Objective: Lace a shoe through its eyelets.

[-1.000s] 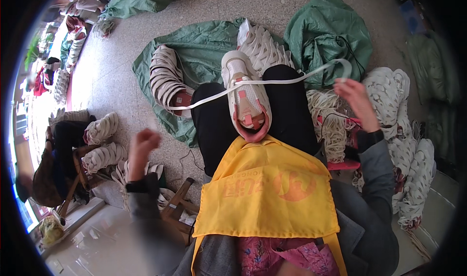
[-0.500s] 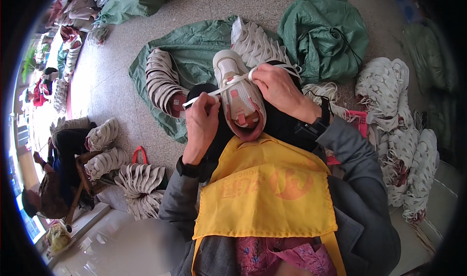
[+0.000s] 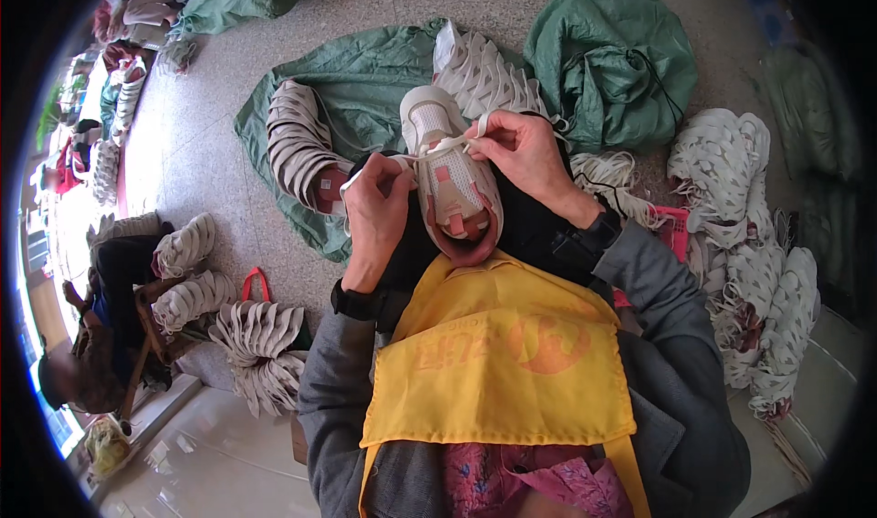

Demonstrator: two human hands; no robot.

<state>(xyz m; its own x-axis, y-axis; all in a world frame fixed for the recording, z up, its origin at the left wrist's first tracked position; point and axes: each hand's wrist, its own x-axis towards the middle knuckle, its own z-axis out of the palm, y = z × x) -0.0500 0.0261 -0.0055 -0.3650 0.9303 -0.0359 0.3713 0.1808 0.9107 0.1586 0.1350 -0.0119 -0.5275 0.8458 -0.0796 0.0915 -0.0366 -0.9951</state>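
A white and beige sneaker with pinkish-red trim rests between my knees, its toe pointing away and its opening toward me. Across its upper runs a white shoelace. At the shoe's left side, my left hand is closed on one length of the lace, which also trails down beside the fingers. My right hand pinches the lace between thumb and fingertips, just over the right side of the shoe. A yellow apron covers my lap and touches the heel.
Beyond my knees, a row of nested shoe uppers lies on a green sack. A bulging green sack sits far right. Stacked white uppers and a pink basket are at my right. Another person sits far left.
The lace was stretched taut in a slanting line over the shoe; now it is slack and lower across it. My right hand has drawn slightly inward, with its fingertips over the shoe.
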